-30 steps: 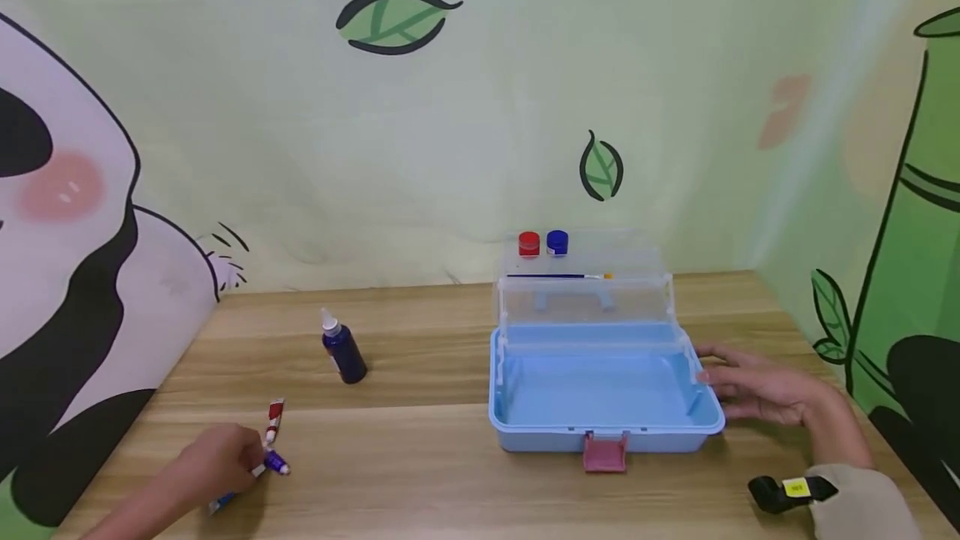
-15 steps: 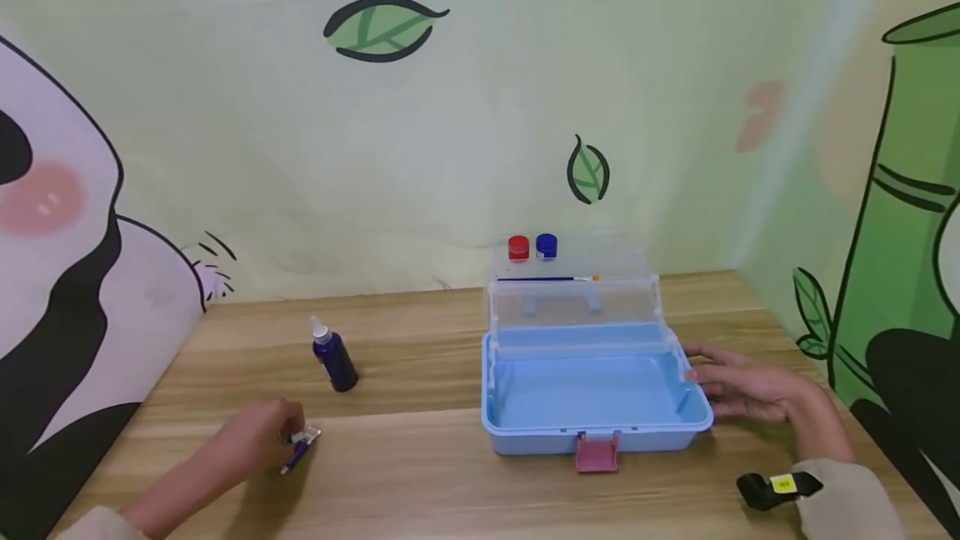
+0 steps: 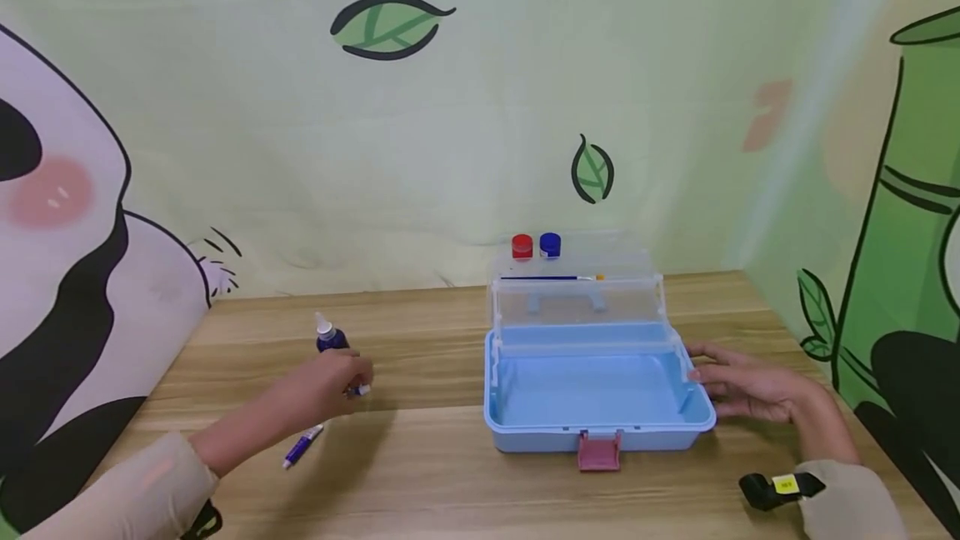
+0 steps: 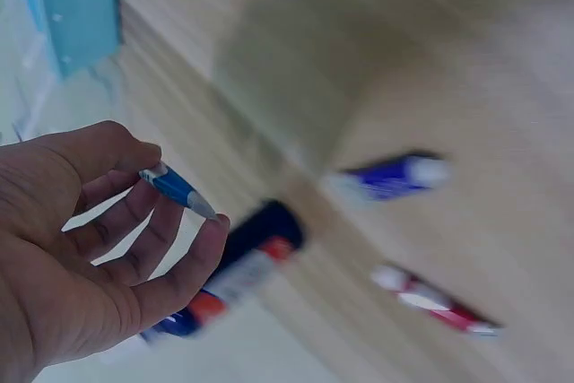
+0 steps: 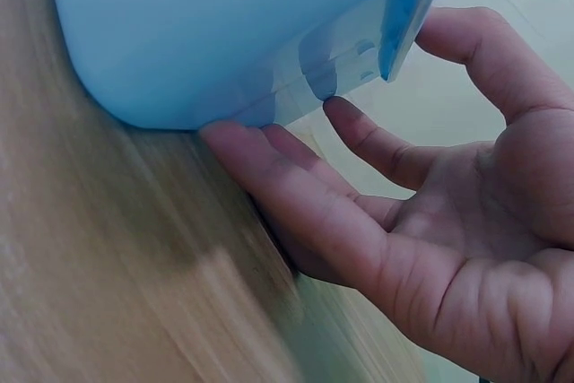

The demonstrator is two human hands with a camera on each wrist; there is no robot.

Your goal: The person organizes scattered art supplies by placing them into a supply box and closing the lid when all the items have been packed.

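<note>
Left hand [image 3: 326,382] pinches a blue tube [image 4: 177,188], right hand [image 3: 753,387] sits spread against the blue box [image 3: 532,442]. Bottle [image 4: 269,223] label [image 4: 239,281] is too blurry to read.

head view: left hand [image 3: 333,375] hides most of the blue tube [image 3: 363,390], only one end showing; lower part of dark bottle [image 3: 331,339] lost behind the same hand. panda print [image 3: 56,190] cut off by left edge. yellow tag [image 3: 786,484] too small to read. left wrist view: purple tube [image 4: 390,178], red tube [image 4: 439,305] blurred; bottle label [image 4: 242,277] smeared, unreadable. right wrist view: blue box [image 5: 224,33] runs off top edge, right hand [image 5: 457,204] off right edge.
</note>
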